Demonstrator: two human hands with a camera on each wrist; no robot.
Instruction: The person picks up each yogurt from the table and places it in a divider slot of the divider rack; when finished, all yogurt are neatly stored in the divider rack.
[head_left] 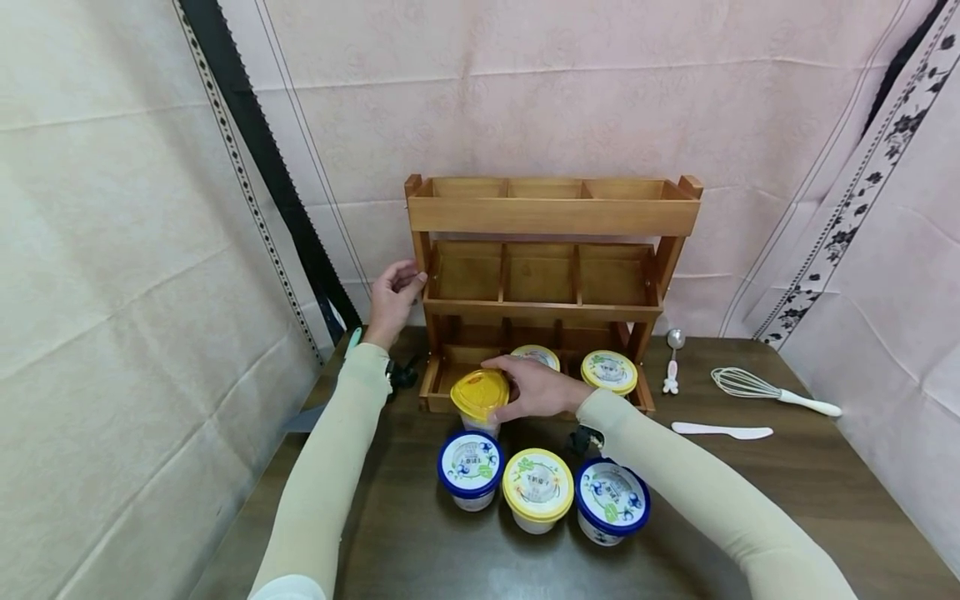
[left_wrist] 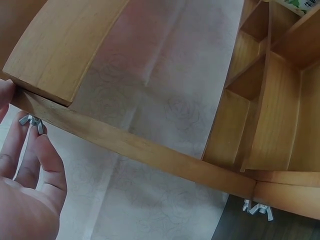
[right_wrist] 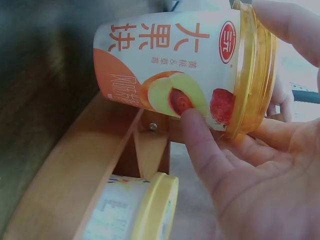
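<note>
While the left hand [head_left: 393, 298] pinches the left edge of the wooden rack [head_left: 555, 217], presumably to steady it, the right hand [head_left: 542, 388], half-closed, grips the amber-lidded cup [head_left: 477, 395], likely keeping it upright, near the rack's lower front-left corner.

Cup with amber lid [right_wrist: 167, 65], right wrist view: 3 large orange characters [right_wrist: 159, 39], 大果块; smaller orange line alongside, 黄桃&草莓. Red oval [right_wrist: 227, 42] near lid: 三元. White lettering on orange patch [right_wrist: 112, 80] only partly legible. Head view: print on blue-lidded tubs [head_left: 471, 463] and yellow-lidded tubs [head_left: 537, 485] too small to read.
</note>
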